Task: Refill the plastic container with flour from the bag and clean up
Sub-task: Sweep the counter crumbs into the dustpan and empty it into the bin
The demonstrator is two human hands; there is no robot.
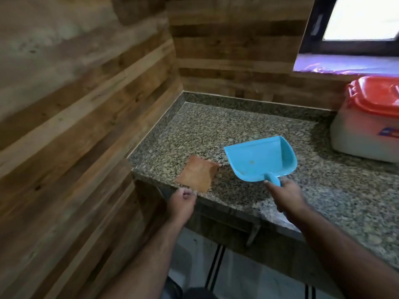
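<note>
A blue plastic dustpan [260, 159] lies on the granite counter [216, 130], its mouth facing away to the left. My right hand [285, 196] is closed around its handle at the counter's front edge. An orange-brown cloth [197, 174] lies flat near the counter's front left corner. My left hand [183, 201] hovers just below the cloth's near corner, fingers curled, holding nothing that I can see. The white plastic container with a red lid [367, 119] stands at the far right, lid on. No flour bag is in view.
Wood-panelled walls close the counter on the left and at the back. A window [362, 18] sits at the upper right above a purple-lit sill. Below the counter edge there is a tiled floor [237, 275].
</note>
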